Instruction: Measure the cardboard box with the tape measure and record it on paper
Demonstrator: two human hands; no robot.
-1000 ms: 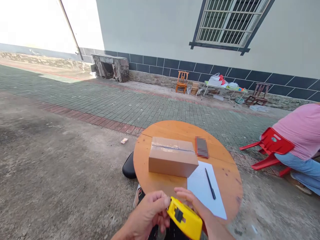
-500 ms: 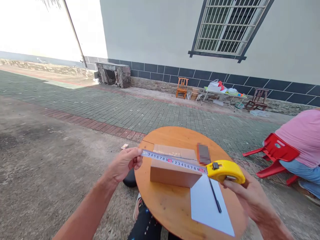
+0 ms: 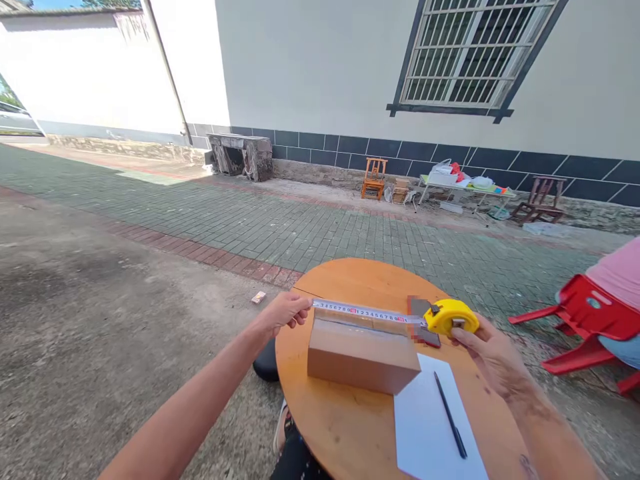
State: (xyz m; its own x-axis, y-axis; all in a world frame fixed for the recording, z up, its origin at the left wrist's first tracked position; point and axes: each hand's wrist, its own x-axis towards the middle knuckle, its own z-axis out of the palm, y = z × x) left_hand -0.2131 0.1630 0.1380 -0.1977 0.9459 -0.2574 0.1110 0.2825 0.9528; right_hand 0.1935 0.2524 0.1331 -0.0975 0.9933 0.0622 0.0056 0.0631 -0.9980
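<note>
My right hand grips the yellow case of a tape measure. Its white blade stretches leftward to my left hand, whose thumb and fingers pinch the free end. The blade passes over the far part of a brown cardboard box; whether it touches the box I cannot tell. Clear tape runs along the box top. Right of the box lies a sheet of white paper with a black pen on it. A dark, pixelated flat object with a red edge lies partly behind the tape measure.
Everything rests on a round wooden table. At the right, a person in pink sits on a red plastic chair. Along the wall stand a wooden chair, a cluttered folding table and a dark chair. A small packet lies on the ground.
Both hands have moved toward the far side of the box with the blade stretched between them, exposing more of the box top. The view has turned slightly left.
</note>
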